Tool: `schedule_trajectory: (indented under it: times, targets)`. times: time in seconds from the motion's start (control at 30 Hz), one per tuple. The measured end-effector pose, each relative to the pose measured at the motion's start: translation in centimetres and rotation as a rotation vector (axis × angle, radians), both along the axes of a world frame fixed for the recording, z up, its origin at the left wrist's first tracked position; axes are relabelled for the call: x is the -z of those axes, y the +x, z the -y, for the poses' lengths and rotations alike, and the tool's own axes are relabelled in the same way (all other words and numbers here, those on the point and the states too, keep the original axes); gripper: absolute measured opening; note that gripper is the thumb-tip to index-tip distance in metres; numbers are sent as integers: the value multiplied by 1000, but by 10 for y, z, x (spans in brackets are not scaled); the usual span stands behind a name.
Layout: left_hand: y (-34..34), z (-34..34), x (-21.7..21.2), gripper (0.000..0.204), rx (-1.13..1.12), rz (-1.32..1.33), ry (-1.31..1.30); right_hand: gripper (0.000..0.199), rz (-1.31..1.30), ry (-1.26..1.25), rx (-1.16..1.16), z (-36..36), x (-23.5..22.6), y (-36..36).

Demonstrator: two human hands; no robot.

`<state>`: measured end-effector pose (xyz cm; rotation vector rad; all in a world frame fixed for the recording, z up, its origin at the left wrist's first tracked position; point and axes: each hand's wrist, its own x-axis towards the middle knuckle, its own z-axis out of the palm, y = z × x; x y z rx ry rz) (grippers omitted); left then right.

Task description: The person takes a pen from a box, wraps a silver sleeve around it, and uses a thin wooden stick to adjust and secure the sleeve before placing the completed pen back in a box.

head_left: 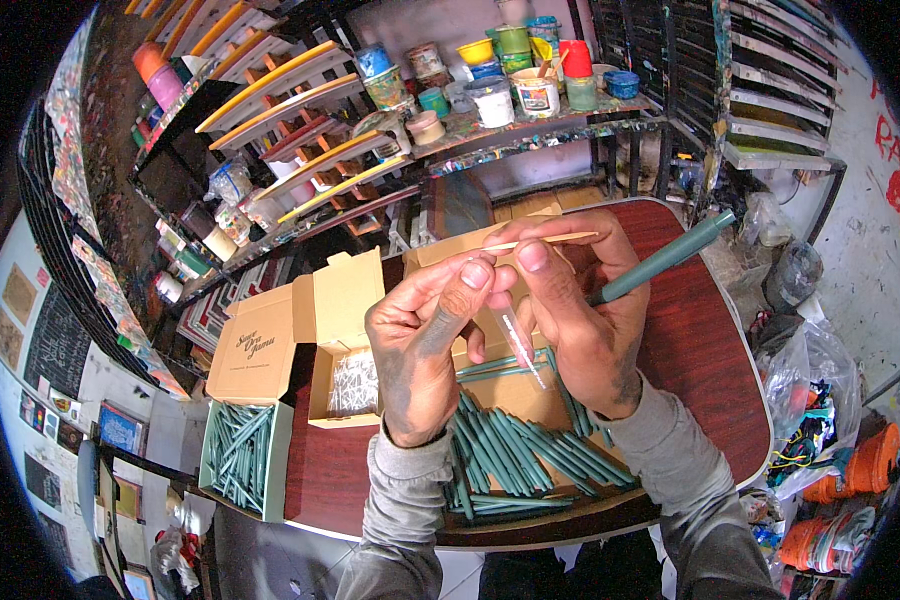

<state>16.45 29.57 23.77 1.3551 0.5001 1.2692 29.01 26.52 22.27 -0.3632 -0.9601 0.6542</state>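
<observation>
A clear narrow sleeve (519, 342) with a whitish lower end slants down between the two hands, above the middle of the desk (695, 345). The left hand (420, 350) has its thumb and index finger drawn together at the sleeve's upper end, seeming to pinch it. The right hand (592, 325) presses a thin pale stick (560, 240) between thumb and index finger, and also holds a green pen (667, 257), which points toward the desk's far right corner.

Below the hands, many green pens (510, 455) lie loose in an open cardboard box (500, 391) by the desk's near edge. A smaller carton (343, 299) holding clear plastic pieces (354, 384) stands toward the left edge; a box full of pens (275, 462) sits at the near left corner. Beyond the far edge, paint tubs (491, 103) crowd a shelf (470, 142).
</observation>
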Motion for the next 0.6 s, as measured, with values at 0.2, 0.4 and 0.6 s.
schedule_trajectory:
  times: [0.2, 0.4, 0.6]
  targets:
    - [1, 0, 0, 26, 6, -4, 7, 16, -9, -16, -37, 3, 0, 2]
    - [1, 0, 1, 26, 11, -9, 14, 17, 9, -20, 9, 0, 2, 3]
    - [2, 2, -1, 25, -10, -17, 7, 16, 6, -18, -26, 0, 2, 4]
